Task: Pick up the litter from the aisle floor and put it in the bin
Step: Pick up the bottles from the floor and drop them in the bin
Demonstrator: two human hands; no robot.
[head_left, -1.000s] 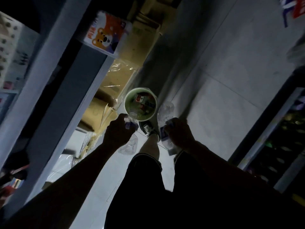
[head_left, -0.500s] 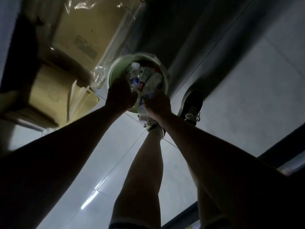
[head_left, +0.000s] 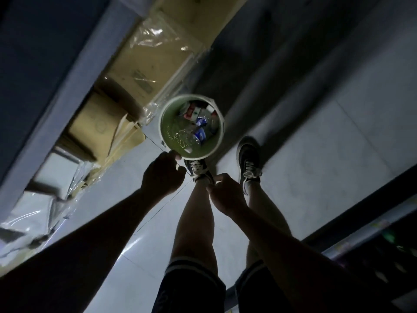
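Below us, at the centre of the frame, the green bin (head_left: 166, 123) stands on the aisle floor (head_left: 316, 141), holding litter (head_left: 198, 123) of wrappers and crushed plastic. Our left hand (head_left: 161, 175) hovers just under its rim, fingers curled and empty; our right hand (head_left: 225, 195), lower centre, is loosely clenched on nothing. Cardboard boxes (head_left: 106, 127) line the upper left.

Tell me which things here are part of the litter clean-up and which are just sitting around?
Part of the job:
green bin on the floor
litter inside it, bottles and wrappers
left hand and right hand, both near the bin's rim

Just lying about:
cardboard boxes beside the bin
clear plastic wrap over the boxes
shelving on the right
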